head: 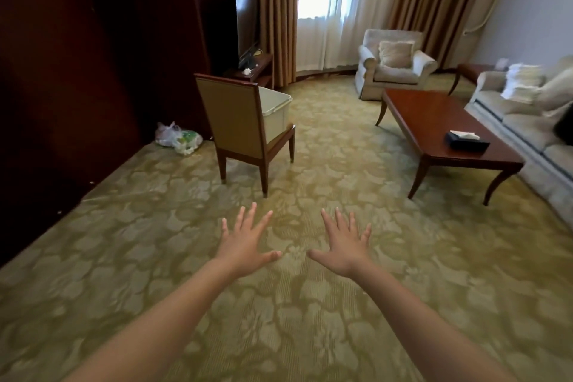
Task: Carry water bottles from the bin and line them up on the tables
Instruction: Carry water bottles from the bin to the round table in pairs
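Note:
A pale plastic bin (277, 112) sits on the seat of a wooden chair (235, 124) at the middle left; its inside is hidden by the chair back, and no bottles show. A long dark-wood coffee table (434, 124) stands at the right. My left hand (245, 242) and my right hand (344, 245) are stretched out in front of me over the carpet, palms down, fingers spread, holding nothing. Both hands are well short of the chair and the table.
A black tissue box (466, 140) lies on the coffee table. A sofa (527, 115) runs along the right wall, an armchair (393, 63) stands by the curtains, with a small side table (471, 70) between them. Plastic bags (176, 138) lie by the dark wardrobe (77, 71). A TV (246, 22) stands on a low stand.

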The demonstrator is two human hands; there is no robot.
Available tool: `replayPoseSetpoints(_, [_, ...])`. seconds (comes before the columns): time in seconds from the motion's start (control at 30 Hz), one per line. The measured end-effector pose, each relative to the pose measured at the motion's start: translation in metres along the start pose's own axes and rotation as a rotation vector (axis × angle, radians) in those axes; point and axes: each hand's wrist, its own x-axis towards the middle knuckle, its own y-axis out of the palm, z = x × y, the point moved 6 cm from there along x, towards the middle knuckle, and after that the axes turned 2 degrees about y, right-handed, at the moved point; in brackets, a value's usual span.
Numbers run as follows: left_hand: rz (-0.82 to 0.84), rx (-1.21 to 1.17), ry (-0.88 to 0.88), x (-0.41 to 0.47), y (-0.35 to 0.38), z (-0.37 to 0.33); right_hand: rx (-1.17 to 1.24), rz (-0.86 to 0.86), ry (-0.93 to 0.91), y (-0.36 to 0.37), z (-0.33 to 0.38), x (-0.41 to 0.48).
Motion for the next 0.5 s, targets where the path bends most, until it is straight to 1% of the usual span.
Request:
replayPoseSetpoints(0.13, [-0.018,0.001,-0.012,0.084,-0.019,-0.013,-0.013,-0.021,-0.016,-0.033,-0.020,0.086])
replayPoseSetpoints(0.23, [-0.027,-0.012,-0.004,0.131,-0.025,-0.017,-0.010,-0.018,-0.023,-0.046,-0.030,0.132])
replayPoseSetpoints(0.5, [-0.024,-0.026,-0.007,0.298,-0.043,-0.007,-0.013,0.008,-0.011,-0.075,-0.052,0.290])
